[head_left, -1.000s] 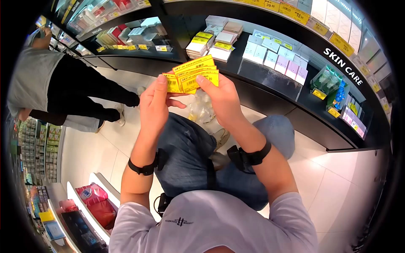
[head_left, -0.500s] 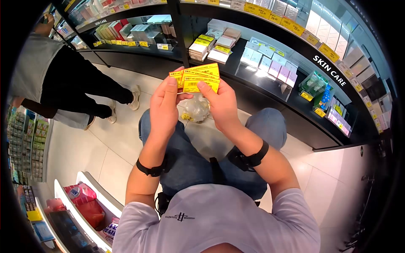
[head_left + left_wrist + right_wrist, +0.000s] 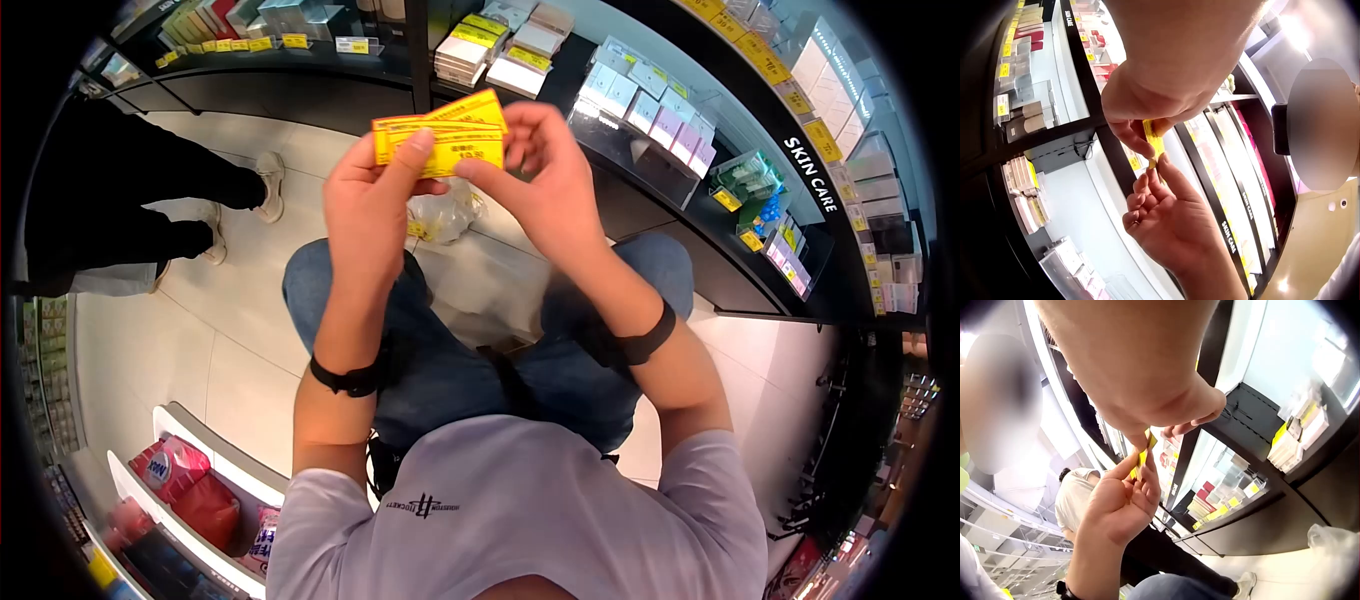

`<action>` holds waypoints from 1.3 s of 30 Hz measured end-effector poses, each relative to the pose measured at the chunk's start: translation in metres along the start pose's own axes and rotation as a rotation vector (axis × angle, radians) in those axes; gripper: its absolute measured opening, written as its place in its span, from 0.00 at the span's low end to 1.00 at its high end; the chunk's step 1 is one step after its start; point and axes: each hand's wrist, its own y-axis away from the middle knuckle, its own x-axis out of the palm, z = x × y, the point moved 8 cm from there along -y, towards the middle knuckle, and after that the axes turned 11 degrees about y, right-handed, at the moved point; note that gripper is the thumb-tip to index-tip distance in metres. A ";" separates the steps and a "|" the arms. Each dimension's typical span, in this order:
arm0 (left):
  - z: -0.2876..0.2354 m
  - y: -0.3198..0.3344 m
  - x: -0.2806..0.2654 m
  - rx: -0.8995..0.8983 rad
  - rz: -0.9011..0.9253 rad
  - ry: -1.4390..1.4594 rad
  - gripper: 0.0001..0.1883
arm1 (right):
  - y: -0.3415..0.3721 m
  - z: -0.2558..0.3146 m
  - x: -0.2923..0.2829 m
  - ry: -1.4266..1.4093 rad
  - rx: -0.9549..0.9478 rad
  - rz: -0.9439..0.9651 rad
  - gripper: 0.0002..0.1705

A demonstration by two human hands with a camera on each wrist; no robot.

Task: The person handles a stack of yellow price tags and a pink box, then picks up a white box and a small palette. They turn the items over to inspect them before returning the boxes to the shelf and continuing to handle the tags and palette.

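Several yellow price tags (image 3: 480, 140) are fanned in an overlapping stack in front of the person, with black print and a price on the front one. The left hand (image 3: 362, 205) grips the stack's left end, its thumb across the front. At the lower right, the right hand (image 3: 562, 180) pinches the tags' edge with its thumb, while other fingers curl beside the stack. In the left wrist view, the right hand's thumb and fingertip meet at the end of a yellow tag (image 3: 1155, 139).
Black shelving (image 3: 640, 225) labelled SKIN CARE holds boxed products (image 3: 640, 95) ahead. A clear plastic bag (image 3: 445, 215) lies on the floor between the knees. Another person's legs (image 3: 130, 210) stand at left. A white bin (image 3: 225, 445) with red packets is at lower left.
The head view has shifted downward. The right hand's fingers have moved out to the right of the tags, with its thumb lower on the edge; the left hand keeps its grip.
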 end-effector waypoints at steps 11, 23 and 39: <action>0.015 -0.048 -0.020 -0.062 -0.122 -0.135 0.12 | -0.058 0.019 0.042 0.555 -0.641 0.030 0.40; 0.039 -0.096 -0.017 -0.431 0.028 -0.036 0.10 | -0.100 -0.008 0.048 0.413 -0.666 0.088 0.34; 0.083 -0.115 -0.020 -0.574 0.027 0.275 0.24 | -0.140 -0.050 0.068 0.403 -0.646 0.279 0.32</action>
